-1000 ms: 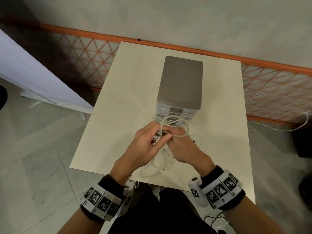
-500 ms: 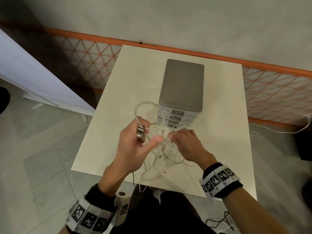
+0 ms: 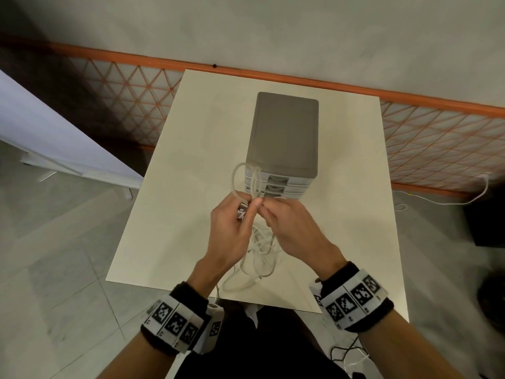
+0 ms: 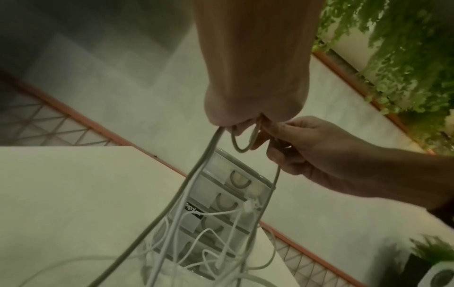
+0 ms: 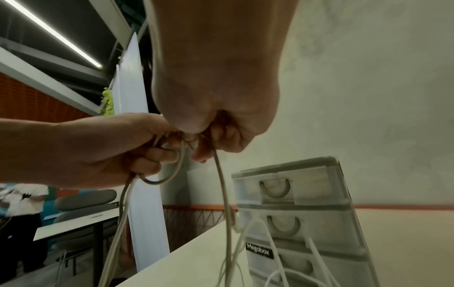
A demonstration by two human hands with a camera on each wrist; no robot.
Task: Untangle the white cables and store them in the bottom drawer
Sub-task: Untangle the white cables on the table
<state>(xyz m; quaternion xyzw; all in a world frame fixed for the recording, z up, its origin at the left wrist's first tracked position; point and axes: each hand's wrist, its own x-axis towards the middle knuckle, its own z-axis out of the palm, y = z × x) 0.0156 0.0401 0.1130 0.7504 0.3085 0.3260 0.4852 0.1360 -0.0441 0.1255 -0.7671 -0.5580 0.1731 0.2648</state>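
A tangle of white cables [image 3: 258, 250] hangs from both hands down onto the cream table [image 3: 177, 209], just in front of the grey drawer unit [image 3: 284, 132]. My left hand [image 3: 232, 228] grips cable loops [image 3: 246, 179] that rise in front of the drawer fronts, with a small silvery plug [image 3: 241, 212] at its fingers. My right hand [image 3: 289, 225] pinches a cable strand right beside the left thumb. In the wrist views the strands [image 4: 203, 174] [image 5: 223, 194] drop from the curled fingers towards the drawers [image 5: 294, 209], which are all closed.
The table stands against a wall with an orange lattice fence [image 3: 437, 149]. A white panel [image 3: 54, 143] leans at the left. More cables [image 3: 352, 356] lie on the floor at lower right. The right wrist view shows a person [image 5: 22, 213] and chairs beyond the table.
My left hand, which had pulled away to the left with a loop, has come back to meet my right hand. The loops now stand higher, in front of the drawer unit.
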